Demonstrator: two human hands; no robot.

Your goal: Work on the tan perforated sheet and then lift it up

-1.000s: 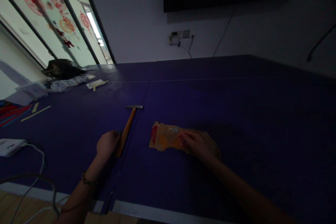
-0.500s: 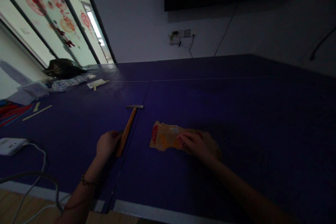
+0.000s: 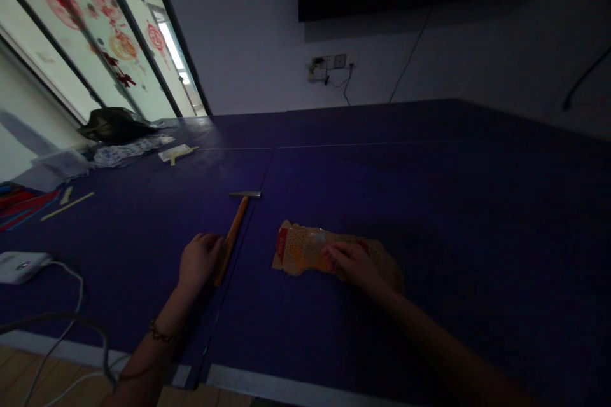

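A hammer (image 3: 235,227) with an orange-brown wooden handle and a narrow metal head lies on the purple tabletop (image 3: 334,184). My left hand (image 3: 200,259) is at the lower part of its handle, fingers curled in and closed against it. To the right is a torn, flat piece of brown packaging (image 3: 300,251), dotted, with a red label at its left end and a shiny clear patch. Over its middle rests my right hand (image 3: 353,265), fingertips pinched together. Whatever is between those fingertips is hidden or too small to make out.
A white device (image 3: 23,266) with a cable sits at the left. Farther back are red and blue strips (image 3: 28,206), a pale stick (image 3: 67,205), a small white packet (image 3: 175,152) and a dark bag (image 3: 117,125). A wall socket (image 3: 329,63) is behind the table.
My left hand has shifted slightly right, closer against the hammer handle and now covering part of it. The hammer, the packaging and my right hand look nearly still.
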